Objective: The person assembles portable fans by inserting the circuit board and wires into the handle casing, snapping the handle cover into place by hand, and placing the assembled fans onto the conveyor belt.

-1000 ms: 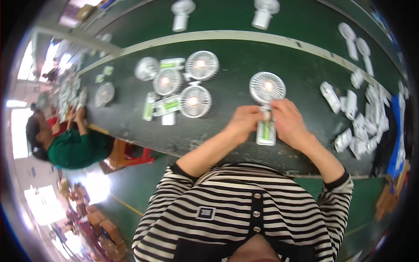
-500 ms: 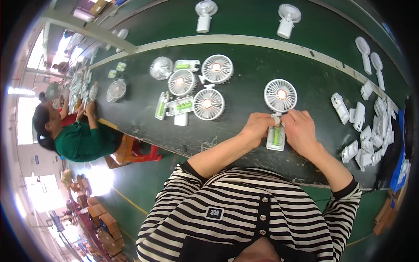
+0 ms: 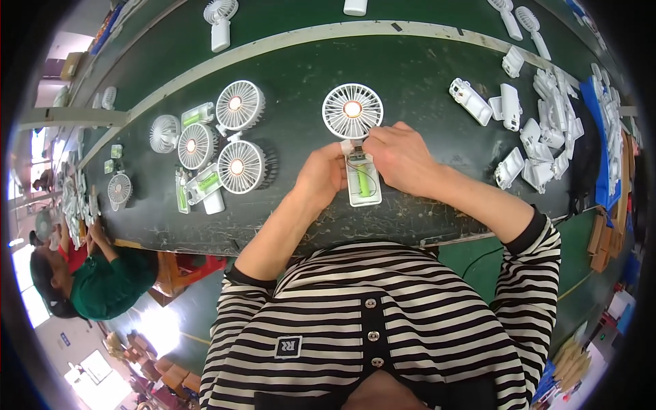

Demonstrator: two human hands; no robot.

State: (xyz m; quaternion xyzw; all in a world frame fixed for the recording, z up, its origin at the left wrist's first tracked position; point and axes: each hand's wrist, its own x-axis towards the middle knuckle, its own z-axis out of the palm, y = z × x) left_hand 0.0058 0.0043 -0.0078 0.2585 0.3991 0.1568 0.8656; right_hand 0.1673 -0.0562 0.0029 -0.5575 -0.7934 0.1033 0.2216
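Observation:
A white handheld fan (image 3: 352,111) lies on the dark green worktable in front of me, its round grille away from me. Its handle (image 3: 364,179) is uncovered, showing a green battery cell and thin wires. My left hand (image 3: 324,172) grips the handle's left side near the neck, thumb and fingers closed on it. From the other side my right hand (image 3: 398,156) pinches at the neck just under the grille. What lies between the right fingertips is hidden.
Left of my hands lie several white fans (image 3: 240,166), some with opened handles. At right is a pile of white plastic handle shells (image 3: 547,130). A pale rail (image 3: 301,31) crosses the far side; more fans stand beyond it. A person in green (image 3: 113,287) works at far left.
My view has turned, so the table and fans sit differently in the picture. Both hands stay at the fan's neck and handle; the left hand now sits lower along the handle's side.

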